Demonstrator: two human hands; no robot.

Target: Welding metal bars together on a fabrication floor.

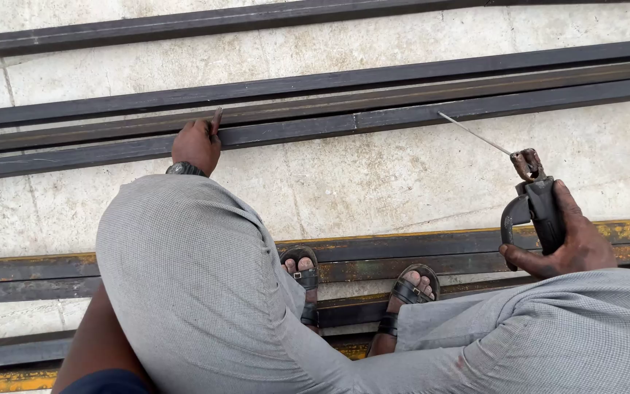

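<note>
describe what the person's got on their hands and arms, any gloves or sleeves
No gloves: both hands are bare. The left hand has a dark wristwatch at the wrist. The right hand shows no ring or band. The left forearm is bare, with no sleeve showing.
</note>
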